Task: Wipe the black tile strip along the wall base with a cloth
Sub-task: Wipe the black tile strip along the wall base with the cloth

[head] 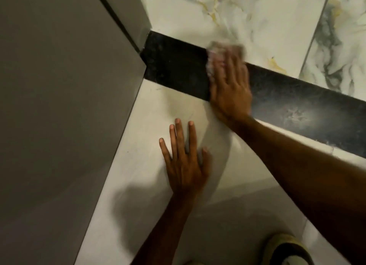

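Setting: pale floor tile (158,110) meeting a marbled wall (198,17), grey panel (59,106) at left.
Right hand (230,90): fingers together, flat, pressing a blurred pale cloth (215,51) against the strip.
Left hand (184,162): fingers spread, palm flat on the floor.
Black tile strip (178,67): long axis runs from the corner at upper left down toward the right edge.

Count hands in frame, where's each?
2. Right hand presses the cloth on the black tile strip; left hand lies flat on the floor.
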A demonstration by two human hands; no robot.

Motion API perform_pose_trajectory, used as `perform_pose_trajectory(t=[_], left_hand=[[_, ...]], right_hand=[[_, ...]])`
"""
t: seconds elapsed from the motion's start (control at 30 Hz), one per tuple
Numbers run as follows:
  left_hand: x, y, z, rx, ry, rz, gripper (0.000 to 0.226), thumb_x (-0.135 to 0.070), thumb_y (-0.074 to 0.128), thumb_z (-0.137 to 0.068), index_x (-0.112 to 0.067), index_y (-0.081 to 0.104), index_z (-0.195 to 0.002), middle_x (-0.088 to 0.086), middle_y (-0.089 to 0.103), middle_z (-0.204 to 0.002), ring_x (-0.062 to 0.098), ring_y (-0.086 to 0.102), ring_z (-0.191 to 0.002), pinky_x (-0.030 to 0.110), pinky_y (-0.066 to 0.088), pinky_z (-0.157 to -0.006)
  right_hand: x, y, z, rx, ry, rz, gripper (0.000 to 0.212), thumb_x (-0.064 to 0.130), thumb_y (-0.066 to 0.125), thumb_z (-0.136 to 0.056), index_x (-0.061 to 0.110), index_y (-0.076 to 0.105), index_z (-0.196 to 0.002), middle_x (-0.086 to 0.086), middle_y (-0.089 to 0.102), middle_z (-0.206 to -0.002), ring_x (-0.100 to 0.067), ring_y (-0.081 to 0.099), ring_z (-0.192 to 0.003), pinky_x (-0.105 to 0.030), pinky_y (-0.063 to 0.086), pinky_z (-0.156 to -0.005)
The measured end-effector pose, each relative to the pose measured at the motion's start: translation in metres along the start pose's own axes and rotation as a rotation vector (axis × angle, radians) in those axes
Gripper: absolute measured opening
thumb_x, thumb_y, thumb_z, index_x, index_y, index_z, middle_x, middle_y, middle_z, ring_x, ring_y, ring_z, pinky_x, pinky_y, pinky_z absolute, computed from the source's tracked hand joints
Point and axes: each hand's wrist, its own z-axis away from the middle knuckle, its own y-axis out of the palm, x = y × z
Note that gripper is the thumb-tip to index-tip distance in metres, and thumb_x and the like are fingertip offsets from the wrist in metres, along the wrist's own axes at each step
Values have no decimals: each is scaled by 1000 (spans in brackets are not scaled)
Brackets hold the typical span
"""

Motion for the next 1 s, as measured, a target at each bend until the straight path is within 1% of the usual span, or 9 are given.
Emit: perform_pose_trajectory(t=[0.1, 0.23, 0.37, 0.53, 0.6, 0.7, 0.83, 0.93, 1.0], left_hand=[[2, 0, 1, -54, -111, 23, 72, -50, 38, -109, -18, 28, -173, 14, 22, -182, 31, 16, -170, 59, 7, -139], [12, -14, 2, 4, -119, -1, 72, -49, 39, -110, -19, 25, -173, 14, 18, -183, 32, 14, -170, 63, 13, -137], [19, -18, 1, 27, -98, 4, 72, -50, 41, -109, -22, 25, -173, 12, 16, -183, 32, 14, -170, 65, 14, -136], [17, -10, 1, -34, -98, 7, 73, -49, 44, -108, -23, 26, -173, 11, 18, -183, 30, 13, -171, 63, 12, -137], [19, -7, 2, -43, -86, -12, 75, -50, 46, -107, -22, 26, -173, 10, 19, -183, 29, 13, -171, 62, 9, -138], [20, -5, 3, -50, -95, -35, 75, -48, 48, -107, -17, 29, -173, 12, 23, -182, 30, 17, -170, 62, 13, -137], [16, -17, 1, -13, -95, -33, 73, -46, 44, -109, -14, 27, -172, 13, 20, -182, 32, 17, -170, 66, 20, -135], [16, -18, 2, 27, -82, -29, 78, -46, 47, -108, -15, 21, -174, 12, 14, -184, 32, 12, -171, 66, 18, -135], [17, -15, 2, 20, -85, -25, 77, -48, 44, -108, -15, 23, -174, 13, 16, -183, 33, 14, -170, 65, 17, -136]], right_hand=[[31, 10, -8, 98, -335, 24, 60, 38, 31, -115, 21, 20, -172, -13, 15, -181, -33, 10, -169, -51, 13, -140], [-17, -5, 70, 154, -475, 81, 60, 40, 29, -115, 23, 21, -172, -12, 15, -181, -32, 11, -169, -52, 16, -140], [-71, -23, 96, 173, -291, 116, 62, 41, 32, -112, 26, 18, -171, -11, 15, -181, -31, 11, -169, -59, 25, -136], [-7, -7, -11, 0, -73, 35, 60, 41, 27, -117, 22, 16, -173, -13, 12, -182, -33, 8, -170, -49, 9, -141], [39, 7, -46, 51, -134, -20, 62, 43, 26, -116, 22, 12, -173, -12, 8, -182, -31, 5, -170, -49, 9, -141], [68, 13, -34, 145, -363, -3, 63, 41, 28, -115, 23, 10, -173, -11, 6, -182, -30, 3, -170, -52, 12, -141], [7, -5, 41, 181, -591, 75, 61, 40, 29, -114, 22, 21, -172, -15, 17, -180, -34, 14, -168, -57, 24, -137], [-42, -18, 54, 97, -450, 47, 58, 35, 39, -111, 17, 36, -166, -20, 31, -175, -41, 27, -164, -64, 35, -130], [-44, -19, 29, 23, -255, 40, 57, 34, 37, -115, 21, 29, -170, -16, 21, -179, -37, 17, -168, -60, 24, -136]])
